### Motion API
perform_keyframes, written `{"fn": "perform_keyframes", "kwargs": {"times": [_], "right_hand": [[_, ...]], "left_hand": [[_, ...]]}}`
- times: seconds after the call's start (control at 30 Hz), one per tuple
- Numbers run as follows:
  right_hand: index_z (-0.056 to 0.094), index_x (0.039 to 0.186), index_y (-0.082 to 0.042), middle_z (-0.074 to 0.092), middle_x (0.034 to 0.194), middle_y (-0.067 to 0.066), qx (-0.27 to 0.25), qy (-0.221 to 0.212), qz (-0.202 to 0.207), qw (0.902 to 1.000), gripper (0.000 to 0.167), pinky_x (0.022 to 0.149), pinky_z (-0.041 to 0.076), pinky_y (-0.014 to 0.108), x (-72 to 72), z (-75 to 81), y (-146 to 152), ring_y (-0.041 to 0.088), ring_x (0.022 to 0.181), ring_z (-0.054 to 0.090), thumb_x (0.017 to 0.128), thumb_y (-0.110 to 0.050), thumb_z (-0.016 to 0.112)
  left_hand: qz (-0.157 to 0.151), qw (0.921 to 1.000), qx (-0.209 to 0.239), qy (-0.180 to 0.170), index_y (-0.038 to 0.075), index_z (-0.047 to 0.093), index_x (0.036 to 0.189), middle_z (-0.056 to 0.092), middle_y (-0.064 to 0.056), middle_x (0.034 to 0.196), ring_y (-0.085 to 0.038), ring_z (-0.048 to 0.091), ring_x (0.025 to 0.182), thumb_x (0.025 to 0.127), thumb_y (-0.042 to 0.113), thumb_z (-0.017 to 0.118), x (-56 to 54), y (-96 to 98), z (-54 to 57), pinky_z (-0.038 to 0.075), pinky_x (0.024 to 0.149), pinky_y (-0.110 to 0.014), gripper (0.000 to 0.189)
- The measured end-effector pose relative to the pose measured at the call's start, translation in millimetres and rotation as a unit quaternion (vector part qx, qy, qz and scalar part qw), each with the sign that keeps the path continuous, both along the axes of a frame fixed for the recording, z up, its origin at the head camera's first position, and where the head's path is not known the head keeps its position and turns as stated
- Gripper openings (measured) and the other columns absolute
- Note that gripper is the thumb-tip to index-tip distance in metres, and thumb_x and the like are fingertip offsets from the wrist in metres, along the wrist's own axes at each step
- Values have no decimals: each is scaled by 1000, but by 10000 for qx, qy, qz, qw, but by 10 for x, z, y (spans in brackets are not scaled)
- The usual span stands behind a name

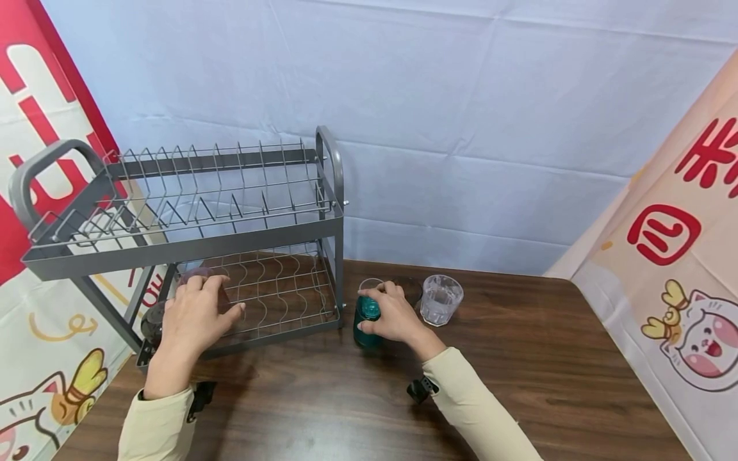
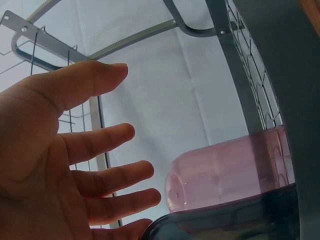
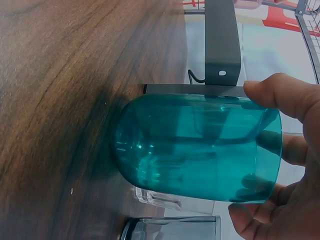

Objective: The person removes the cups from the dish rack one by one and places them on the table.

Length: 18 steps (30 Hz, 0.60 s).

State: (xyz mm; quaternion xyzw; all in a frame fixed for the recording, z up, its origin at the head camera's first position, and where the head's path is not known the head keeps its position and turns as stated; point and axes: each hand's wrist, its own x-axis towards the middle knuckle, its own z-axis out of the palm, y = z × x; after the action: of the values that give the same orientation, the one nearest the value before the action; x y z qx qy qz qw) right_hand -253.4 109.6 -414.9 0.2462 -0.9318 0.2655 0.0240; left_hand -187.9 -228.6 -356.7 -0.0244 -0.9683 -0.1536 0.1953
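Holding the teal cup by its rim beside rack.

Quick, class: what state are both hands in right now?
Left hand: open, holding nothing.
Right hand: holding a see-through teal round-bottomed cup near its rim.

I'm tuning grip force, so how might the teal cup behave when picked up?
The teal cup is probably stiff: its wall looks undented where the fingers grip it. Its glossy surface may be slippery. Its rounded lower edge suggests it could tip if pushed.
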Motion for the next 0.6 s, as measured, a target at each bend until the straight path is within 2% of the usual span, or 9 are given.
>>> {"fn": "perform_keyframes", "kwargs": {"times": [0.33, 0.6], "right_hand": [[54, 131, -18, 41, 124, 16, 50, 34, 26, 10000, 60, 76, 44, 50, 6, -30, -41, 33, 108, 38, 77, -31, 76], [50, 134, -18, 40, 129, 18, 53, -26, 27, 10000, 65, 79, 43, 53, 9, -16, -39, 36, 113, 37, 77, -31, 76]], "left_hand": [[92, 9998, 59, 145, 2, 57, 113, 47, -29, 111, -50, 43, 98, 74, 30, 73, 38, -65, -8, 32, 66, -60, 51], [241, 9995, 106, 161, 1, 57, 111, 46, -29, 105, -51, 42, 96, 75, 29, 73, 76, -140, 1, 31, 66, -63, 49]]}}
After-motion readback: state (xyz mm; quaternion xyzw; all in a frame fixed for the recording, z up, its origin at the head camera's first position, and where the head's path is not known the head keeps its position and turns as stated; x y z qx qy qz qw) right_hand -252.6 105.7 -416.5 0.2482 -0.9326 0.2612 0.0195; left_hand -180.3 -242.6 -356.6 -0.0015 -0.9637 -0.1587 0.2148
